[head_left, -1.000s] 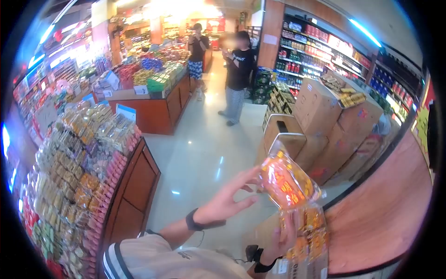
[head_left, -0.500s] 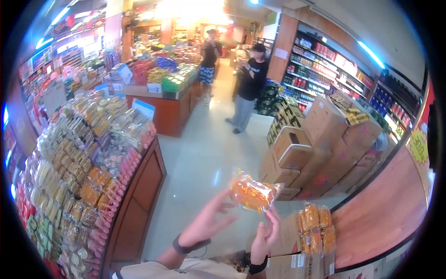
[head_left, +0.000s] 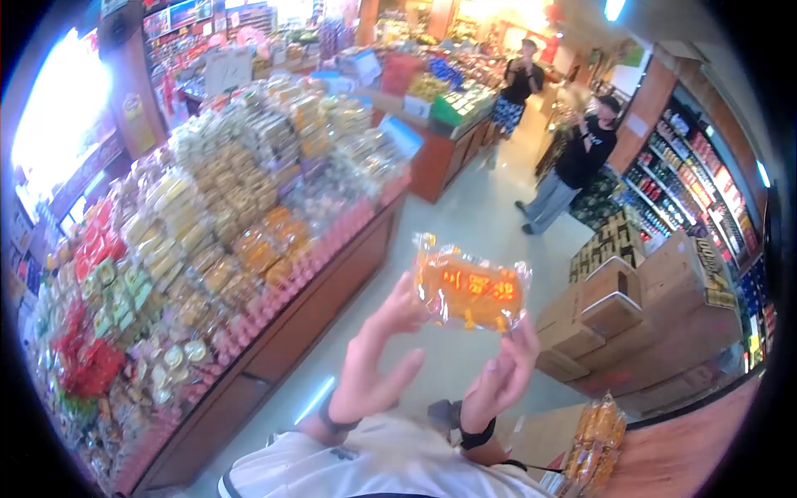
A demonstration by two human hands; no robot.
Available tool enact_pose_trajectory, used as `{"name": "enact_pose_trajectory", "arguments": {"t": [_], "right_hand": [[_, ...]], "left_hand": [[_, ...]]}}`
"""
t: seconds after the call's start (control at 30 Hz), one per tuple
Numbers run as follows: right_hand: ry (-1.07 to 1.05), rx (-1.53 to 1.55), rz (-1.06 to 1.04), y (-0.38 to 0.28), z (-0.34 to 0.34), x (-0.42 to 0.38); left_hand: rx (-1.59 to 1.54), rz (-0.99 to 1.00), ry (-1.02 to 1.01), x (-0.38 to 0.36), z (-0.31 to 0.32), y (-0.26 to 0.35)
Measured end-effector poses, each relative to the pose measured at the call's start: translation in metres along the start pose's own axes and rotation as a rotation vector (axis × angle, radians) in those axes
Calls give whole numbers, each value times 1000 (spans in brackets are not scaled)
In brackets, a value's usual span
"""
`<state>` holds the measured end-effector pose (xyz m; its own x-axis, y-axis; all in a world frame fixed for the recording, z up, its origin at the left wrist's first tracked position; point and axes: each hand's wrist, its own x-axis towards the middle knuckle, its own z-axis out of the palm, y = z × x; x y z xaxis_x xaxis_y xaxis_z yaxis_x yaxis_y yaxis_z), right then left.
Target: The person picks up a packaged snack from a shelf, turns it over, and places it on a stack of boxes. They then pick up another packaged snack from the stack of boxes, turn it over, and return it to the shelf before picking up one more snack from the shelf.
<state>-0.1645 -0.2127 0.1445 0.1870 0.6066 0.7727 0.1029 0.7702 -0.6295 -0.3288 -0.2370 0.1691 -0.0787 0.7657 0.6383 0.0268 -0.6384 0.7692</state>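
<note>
In front of me is a clear plastic packet of orange-brown pastry with red and yellow lettering on its face. My right hand pinches its lower right corner between fingers and thumb. At the packet's left edge is my left hand, its fingertips right at the wrapper and its thumb spread well apart. Both wrists wear dark bands. Below and to the right, similar orange packets are piled on a cardboard box.
A wooden display counter heaped with wrapped snacks runs along the left. Cardboard boxes are stacked at right. Two people stand in the aisle, beyond which are drink shelves.
The view has swung left and tilted, bringing more of the snack counter in. The packet is turned with its lettering facing me, and my left fingers are nearer its left edge.
</note>
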Motion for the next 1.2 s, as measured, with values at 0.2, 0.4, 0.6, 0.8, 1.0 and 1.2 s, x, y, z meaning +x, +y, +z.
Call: {"name": "enact_pose_trajectory", "arguments": {"t": [0.2, 0.4, 0.6, 0.8, 1.0, 1.2], "right_hand": [[-115, 144, 35, -7, 44, -9], [-181, 214, 103, -18, 82, -13], [-318, 316, 109, -22, 113, -13], [-497, 407, 195, -6, 150, -23], [-707, 496, 290, 37, 211, -23], [-1125, 661, 516, 77, 272, -3]], "left_hand": [[-51, 20, 98, -12, -42, 7], [-171, -93, 150, -18, -71, 20], [-67, -86, 343, -22, -83, 23], [90, -77, 503, -28, -110, 15], [365, -192, 586, -27, -149, -18], [432, -283, 864, -17, -173, -49]]}}
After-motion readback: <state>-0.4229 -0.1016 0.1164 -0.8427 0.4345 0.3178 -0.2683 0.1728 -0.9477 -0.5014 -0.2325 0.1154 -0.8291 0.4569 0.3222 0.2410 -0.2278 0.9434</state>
